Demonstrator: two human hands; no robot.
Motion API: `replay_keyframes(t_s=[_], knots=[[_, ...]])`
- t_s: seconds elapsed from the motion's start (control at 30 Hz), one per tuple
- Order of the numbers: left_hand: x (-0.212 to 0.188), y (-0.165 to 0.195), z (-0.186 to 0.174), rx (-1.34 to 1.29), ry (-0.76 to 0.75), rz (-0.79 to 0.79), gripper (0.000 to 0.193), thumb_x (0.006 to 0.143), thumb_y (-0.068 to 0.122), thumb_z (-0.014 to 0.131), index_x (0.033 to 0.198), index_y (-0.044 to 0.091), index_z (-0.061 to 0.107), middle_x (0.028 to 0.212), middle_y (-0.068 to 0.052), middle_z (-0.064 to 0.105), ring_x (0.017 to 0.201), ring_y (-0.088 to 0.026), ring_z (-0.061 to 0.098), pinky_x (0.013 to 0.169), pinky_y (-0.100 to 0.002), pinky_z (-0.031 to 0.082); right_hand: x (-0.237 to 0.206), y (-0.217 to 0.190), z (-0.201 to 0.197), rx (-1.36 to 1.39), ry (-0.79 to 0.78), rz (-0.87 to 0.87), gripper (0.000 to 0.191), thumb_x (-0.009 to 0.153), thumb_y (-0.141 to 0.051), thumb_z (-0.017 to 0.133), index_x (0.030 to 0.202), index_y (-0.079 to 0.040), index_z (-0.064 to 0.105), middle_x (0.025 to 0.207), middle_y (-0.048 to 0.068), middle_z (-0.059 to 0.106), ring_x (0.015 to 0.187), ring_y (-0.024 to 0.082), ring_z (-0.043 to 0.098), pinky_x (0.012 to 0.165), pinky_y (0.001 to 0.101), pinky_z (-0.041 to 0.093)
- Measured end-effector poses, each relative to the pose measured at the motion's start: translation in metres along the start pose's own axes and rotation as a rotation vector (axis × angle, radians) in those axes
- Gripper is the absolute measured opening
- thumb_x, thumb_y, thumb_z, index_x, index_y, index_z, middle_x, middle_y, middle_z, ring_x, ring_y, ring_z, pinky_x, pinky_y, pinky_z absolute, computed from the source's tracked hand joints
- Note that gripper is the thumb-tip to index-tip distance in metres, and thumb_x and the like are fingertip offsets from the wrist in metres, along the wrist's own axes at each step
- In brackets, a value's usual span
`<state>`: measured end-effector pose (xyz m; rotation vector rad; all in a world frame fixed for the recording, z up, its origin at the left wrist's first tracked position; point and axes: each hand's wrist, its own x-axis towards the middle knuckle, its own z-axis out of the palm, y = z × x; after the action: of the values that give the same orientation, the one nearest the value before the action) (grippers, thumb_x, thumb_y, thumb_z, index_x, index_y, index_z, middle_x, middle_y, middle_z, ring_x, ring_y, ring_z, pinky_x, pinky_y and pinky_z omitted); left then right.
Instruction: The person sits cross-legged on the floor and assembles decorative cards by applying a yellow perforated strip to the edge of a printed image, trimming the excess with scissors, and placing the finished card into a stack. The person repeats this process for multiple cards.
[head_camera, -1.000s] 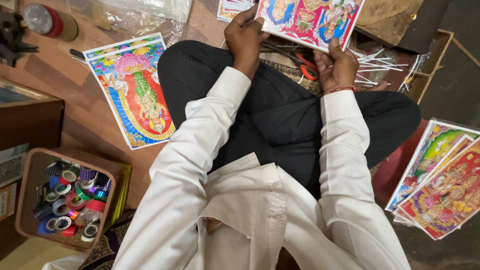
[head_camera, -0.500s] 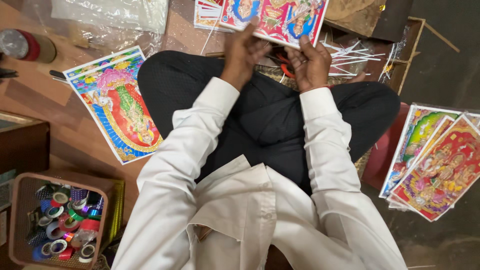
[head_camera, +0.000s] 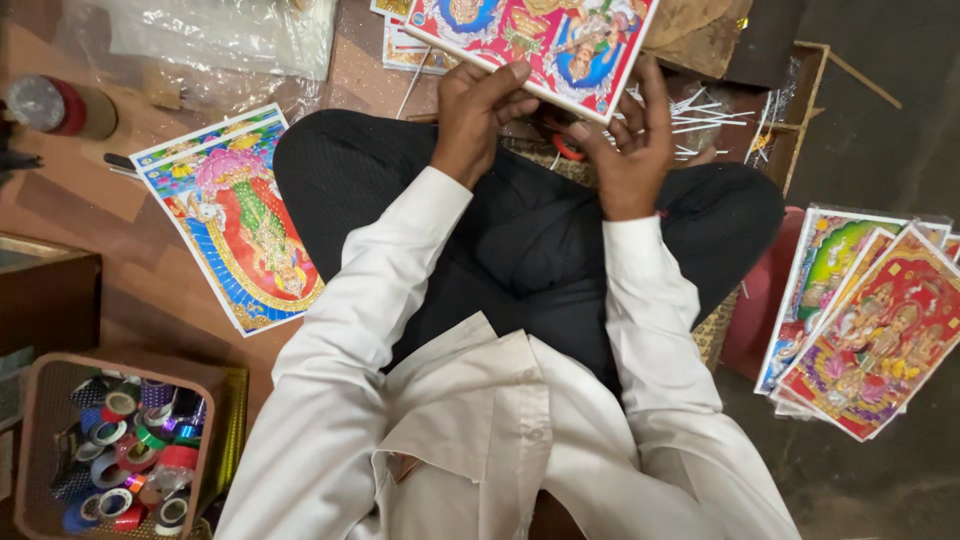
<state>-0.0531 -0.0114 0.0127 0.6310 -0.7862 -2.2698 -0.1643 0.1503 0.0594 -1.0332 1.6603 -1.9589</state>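
Both hands (head_camera: 560, 130) gripping picture (head_camera: 535, 40), top cropped

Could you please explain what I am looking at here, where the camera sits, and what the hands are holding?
There is no machine: a camera worn on a person's head looks down at their crossed legs and white sleeves. The left hand and right hand hold a bright red printed picture card by its lower edge. On the brown floor lie a blue-bordered colourful poster, a stack of similar red prints, thin white sticks and a mesh basket of coloured tape rolls.
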Motion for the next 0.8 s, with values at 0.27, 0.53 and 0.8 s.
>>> replay_keyframes(t_s=[0.27, 0.53, 0.8], knots=[[-0.063, 0.054, 0.054, 0.033, -0.163, 0.077, 0.016, 0.095, 0.006, 0.074, 0.105, -0.006, 0.072, 0.100, -0.016, 0.077, 0.084, -0.019, 0.076, 0.075, -0.031, 0.065, -0.007, -0.065, -0.035, 0.394, 0.096, 0.458, 0.047, 0.109, -0.038, 0.057, 0.128, 0.005, 0.061, 0.108, 0.018, 0.076, 0.088, 0.025, 0.076, 0.072, 0.0336, 0.062], [-0.101, 0.089, 0.083, -0.001, -0.279, 0.028, 0.016, 0.100, 0.007, 0.073, 0.112, -0.005, 0.070, 0.106, -0.016, 0.076, 0.091, -0.019, 0.076, 0.081, -0.033, 0.065, -0.028, -0.113, -0.035, 0.480, -0.066, 0.260, 0.037, 0.112, -0.030, 0.064, 0.119, 0.006, 0.066, 0.103, 0.018, 0.074, 0.085, 0.025, 0.074, 0.071, 0.0331, 0.060], [-0.113, 0.101, 0.091, 0.022, -0.320, 0.013, 0.017, 0.100, 0.007, 0.072, 0.112, -0.004, 0.070, 0.108, -0.017, 0.076, 0.091, -0.020, 0.076, 0.081, -0.032, 0.065, -0.037, -0.117, -0.036, 0.483, -0.049, 0.148, 0.038, 0.106, -0.027, 0.071, 0.123, 0.007, 0.067, 0.102, 0.016, 0.074, 0.084, 0.023, 0.073, 0.071, 0.0354, 0.062]])
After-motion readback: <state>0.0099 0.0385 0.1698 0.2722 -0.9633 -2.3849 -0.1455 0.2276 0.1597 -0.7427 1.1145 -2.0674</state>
